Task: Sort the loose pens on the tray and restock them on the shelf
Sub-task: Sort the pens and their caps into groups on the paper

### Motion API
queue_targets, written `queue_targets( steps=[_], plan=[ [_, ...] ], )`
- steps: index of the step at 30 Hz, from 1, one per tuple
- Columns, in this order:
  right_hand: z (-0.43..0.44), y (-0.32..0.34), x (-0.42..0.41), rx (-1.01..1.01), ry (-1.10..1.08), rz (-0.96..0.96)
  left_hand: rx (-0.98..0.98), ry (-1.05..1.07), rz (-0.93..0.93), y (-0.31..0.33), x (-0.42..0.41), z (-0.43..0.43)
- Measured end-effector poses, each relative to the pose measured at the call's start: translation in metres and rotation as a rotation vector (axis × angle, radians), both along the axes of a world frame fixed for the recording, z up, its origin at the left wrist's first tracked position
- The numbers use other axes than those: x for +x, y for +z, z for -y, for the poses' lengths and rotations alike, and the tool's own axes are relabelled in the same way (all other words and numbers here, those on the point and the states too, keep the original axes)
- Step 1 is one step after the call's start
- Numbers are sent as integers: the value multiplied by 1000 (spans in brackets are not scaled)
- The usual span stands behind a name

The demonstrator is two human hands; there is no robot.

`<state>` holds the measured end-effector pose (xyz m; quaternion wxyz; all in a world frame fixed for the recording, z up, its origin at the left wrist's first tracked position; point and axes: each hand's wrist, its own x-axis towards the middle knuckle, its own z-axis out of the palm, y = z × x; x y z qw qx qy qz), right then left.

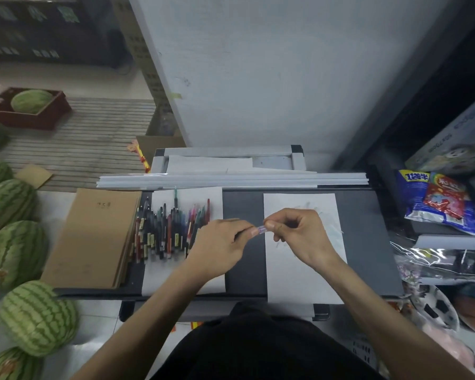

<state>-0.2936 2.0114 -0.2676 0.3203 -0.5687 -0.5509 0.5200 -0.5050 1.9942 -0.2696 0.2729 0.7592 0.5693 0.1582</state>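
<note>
Both hands hold one pen (261, 230) just above the middle of the tray (243, 205). The left hand (220, 244) pinches one end and the right hand (299, 231) the other, fingers (270, 224) curled round it, so only a short clear-purple stretch shows. Its long axis runs left to right along the tray; which end is the tip I cannot tell. On the tray's left half the loose pens (165, 229) lie heaped on paper (187, 194), mostly lengthwise toward the tray's far edge.
</note>
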Motion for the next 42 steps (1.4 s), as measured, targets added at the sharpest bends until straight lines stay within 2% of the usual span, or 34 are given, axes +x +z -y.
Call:
queue_targets(
  steps=[3,6,11,16,24,29,36,42],
  plan=[
    [-9,-28,7,3,130,209,-98,-71,-37,-15,-3,-16],
    [-29,-53,7,20,111,375,-154,-77,-58,-36,-16,-42],
    [-63,-76,-8,64,151,600,-174,99,-124,-70,-31,-79],
    [-85,-86,-32,123,178,781,-153,164,-196,-90,-32,-98],
    [-95,-99,-37,105,237,882,-157,152,-243,-103,-33,-103],
    [-85,-99,-25,218,248,922,-133,152,-253,-95,-39,-95],
    [-51,-95,1,397,382,1093,-149,141,-340,-76,-56,-58],
    [-19,-97,21,393,431,1177,-227,176,-432,-74,-55,-23]
  ],
)
